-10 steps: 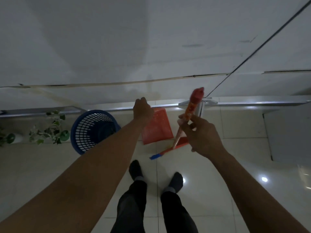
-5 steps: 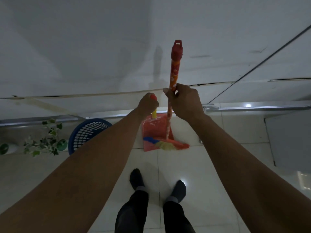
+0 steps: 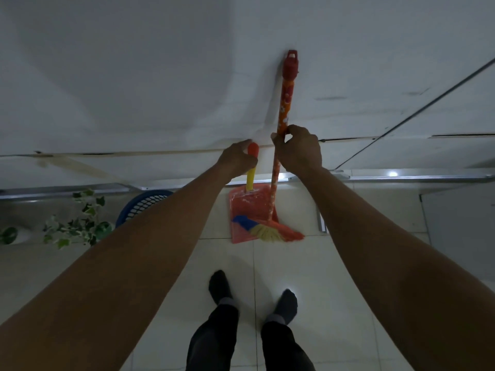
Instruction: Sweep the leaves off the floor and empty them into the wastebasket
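An orange floral-patterned broom [image 3: 284,108] stands upright against the white wall, its red cap at the top and its bristle head resting on the floor. My right hand [image 3: 298,148] grips its handle about halfway up. A red dustpan [image 3: 250,210] with a yellow and orange handle stands on the floor against the wall, just left of the broom. My left hand [image 3: 237,160] is closed on the top of that handle. The blue mesh wastebasket [image 3: 142,203] sits by the wall to the left, partly hidden behind my left forearm.
A leafy green vine [image 3: 77,228] lies on the floor at the left, beside the wastebasket. A metal floor rail [image 3: 401,178] runs along the wall's base. My two feet in dark socks [image 3: 219,286] stand on pale tiles close behind the dustpan.
The broom swung from a forward lean to upright against the wall, my right hand rising with it. The dustpan handle came up into view in my left hand.
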